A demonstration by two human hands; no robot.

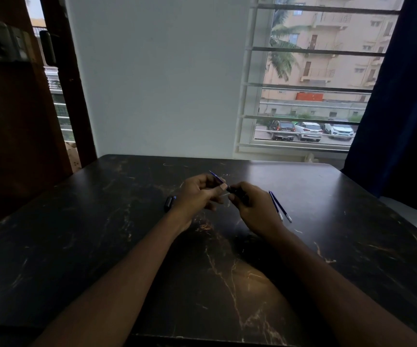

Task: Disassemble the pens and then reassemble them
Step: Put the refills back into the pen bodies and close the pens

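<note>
Your left hand (pixel 197 194) pinches a thin blue pen refill (pixel 216 177), angled up and away, while your right hand (pixel 250 204) grips a short dark pen barrel piece (pixel 237 192), the two held close above the dark marbled counter (pixel 102 246), likely so they can be worked end to end. Two more slim blue refills (pixel 278 206) lie together just right of your right hand, and a stubby black pen part with a blue tip (pixel 169 203) rests just left of your left wrist, parked within reach for reassembly.

A dark marble-patterned table (pixel 102 246) fills the lower frame; two blue refills (pixel 279 206) lie right of centre, a black pen barrel (pixel 169 203) left of centre
</note>
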